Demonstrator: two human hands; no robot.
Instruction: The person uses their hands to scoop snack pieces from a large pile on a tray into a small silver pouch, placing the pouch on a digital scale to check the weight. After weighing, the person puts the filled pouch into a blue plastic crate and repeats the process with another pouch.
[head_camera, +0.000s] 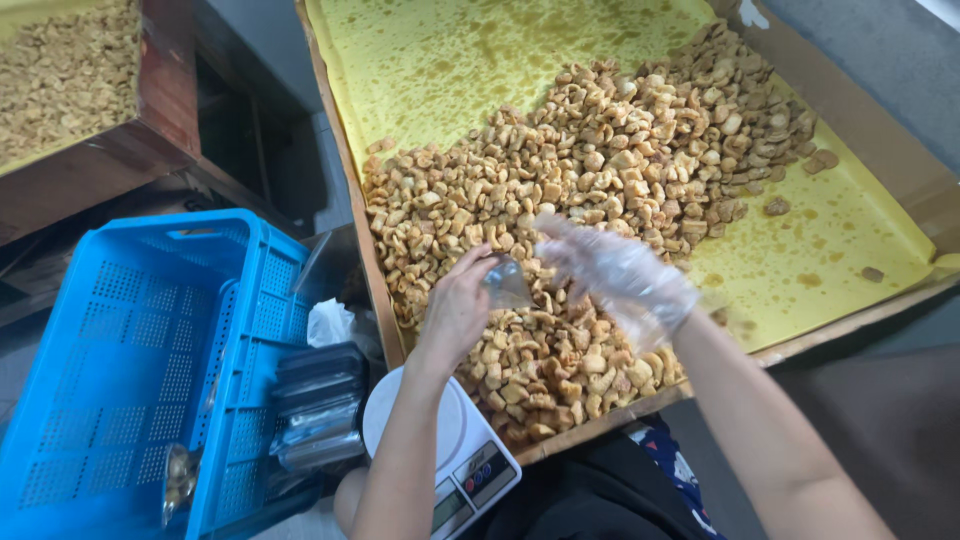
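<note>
Two hands meet over a big heap of golden-brown, knobbly fried snack pieces (590, 200) spread on oil-spotted yellow paper (450, 50) in a wide, shallow wooden tray (352, 200). Bare, the left hand (458, 310) is curled with its fingertips pinching the edge of a small clear plastic bag or pouch (506, 285), blurred, so its exact shape is hard to tell. Covered by a thin, loose transparent plastic glove, the right hand (620, 275) lies just beside it with fingers partly spread and pointing toward the pouch; whether it touches the pouch cannot be told. The pouch hangs between the two hands, just above the near part of the heap.

By the look of them, the snack pieces are light, dry, crisp and greasy, likely to crumble under a hard squeeze, so a loose cupped scoop suits them better than a pinch. The pouch seems flimsy and slippery, best held at its rim.

Below the left forearm sits a white digital kitchen scale (450, 450), next to a stack of dark lidded containers (320, 400) and a perforated blue plastic crate (150, 370)
</note>
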